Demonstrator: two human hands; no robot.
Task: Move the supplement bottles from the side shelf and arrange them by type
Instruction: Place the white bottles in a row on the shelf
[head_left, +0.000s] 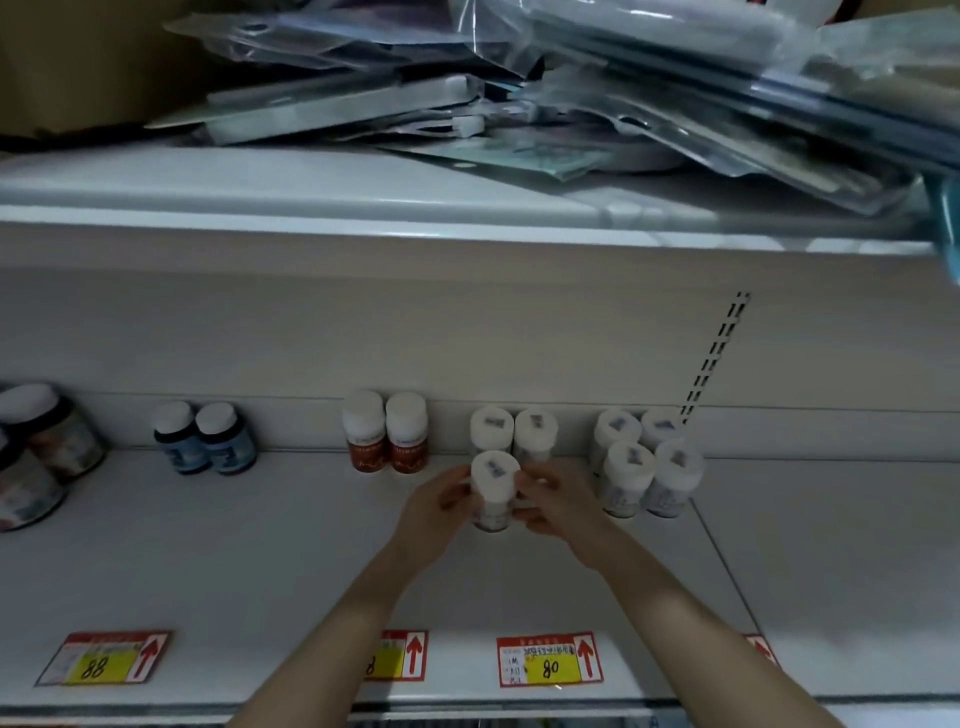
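One white-capped bottle (493, 491) upright between left hand (441, 506) and right hand (561, 506), both gripping it

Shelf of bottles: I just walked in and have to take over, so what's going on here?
A person grips one white-capped bottle with the left hand and right hand, upright just in front of two matching bottles by the back wall of the shelf. To the right stand four similar bottles in a cluster. To the left are an orange pair, a blue pair and larger jars, each type grouped.
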